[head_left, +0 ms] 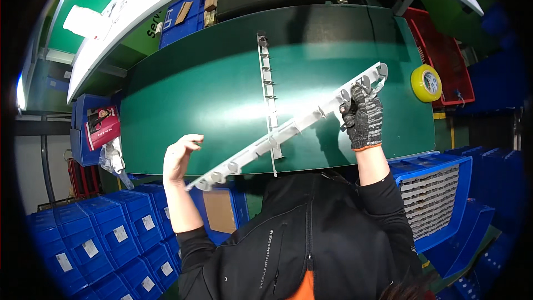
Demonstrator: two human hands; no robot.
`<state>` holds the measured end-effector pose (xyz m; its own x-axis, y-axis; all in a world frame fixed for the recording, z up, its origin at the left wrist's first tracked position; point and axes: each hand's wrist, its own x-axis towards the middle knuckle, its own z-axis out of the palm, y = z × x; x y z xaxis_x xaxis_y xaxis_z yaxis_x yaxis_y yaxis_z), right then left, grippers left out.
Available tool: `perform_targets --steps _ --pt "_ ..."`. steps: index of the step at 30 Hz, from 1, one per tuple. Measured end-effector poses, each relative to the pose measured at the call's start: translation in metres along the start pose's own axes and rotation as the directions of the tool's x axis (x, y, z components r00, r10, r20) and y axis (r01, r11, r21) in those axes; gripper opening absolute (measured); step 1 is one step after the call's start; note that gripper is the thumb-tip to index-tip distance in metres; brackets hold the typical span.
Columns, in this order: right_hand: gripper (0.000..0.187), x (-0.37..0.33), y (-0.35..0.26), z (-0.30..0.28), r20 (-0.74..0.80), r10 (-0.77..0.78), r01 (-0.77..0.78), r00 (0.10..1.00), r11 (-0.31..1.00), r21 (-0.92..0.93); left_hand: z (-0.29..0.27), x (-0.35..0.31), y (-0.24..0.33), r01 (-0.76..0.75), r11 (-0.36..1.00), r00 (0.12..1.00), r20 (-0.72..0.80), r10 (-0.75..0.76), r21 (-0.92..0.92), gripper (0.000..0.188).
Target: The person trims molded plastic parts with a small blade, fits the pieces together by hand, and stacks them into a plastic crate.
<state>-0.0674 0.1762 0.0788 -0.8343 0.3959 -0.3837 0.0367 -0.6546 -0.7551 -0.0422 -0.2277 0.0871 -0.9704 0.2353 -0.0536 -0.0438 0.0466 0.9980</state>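
A long, light-grey rail with a row of rounded tabs (287, 130) slants across in front of me, its far end up to the right. My right hand (365, 116), in a dark grey knit glove with an orange cuff, is closed around it near that upper end. The rail's lower end comes close to my left forearm; whether they touch I cannot tell. Bare and holding nothing, my left hand (180, 155) is raised over the table's near left edge, fingers loosely stretched. A second similar tabbed rail (267, 78) lies lengthwise on the green table (194, 83), partly crossed by the held one.
A yellow tape roll (426, 84) sits at the table's right edge beside a red crate (444, 61). At my right, a blue crate (466, 172) holds several stacked rails. Blue bins (102, 222) are piled at my lower left. A white shelf (116, 44) curves above the table's far side.
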Motion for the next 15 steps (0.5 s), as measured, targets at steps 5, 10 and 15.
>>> perform_targets --steps 5,10,15 --pt "0.011 -0.025 -0.005 0.030 0.276 0.096 0.005 0.956 0.938 -0.347 0.092 0.051 0.005 0.095 0.993 0.865 0.489 -0.114 0.064 0.050" --pt "0.012 -0.029 0.008 0.039 0.490 0.050 0.203 0.870 0.871 -0.448 0.185 0.065 0.000 0.499 0.778 0.797 0.554 -0.240 -0.381 0.051" --pt "0.019 -0.037 0.007 0.016 0.685 -0.223 0.720 0.693 0.251 -0.647 0.178 0.063 0.001 0.555 0.713 0.828 0.365 -0.425 -0.429 0.046"
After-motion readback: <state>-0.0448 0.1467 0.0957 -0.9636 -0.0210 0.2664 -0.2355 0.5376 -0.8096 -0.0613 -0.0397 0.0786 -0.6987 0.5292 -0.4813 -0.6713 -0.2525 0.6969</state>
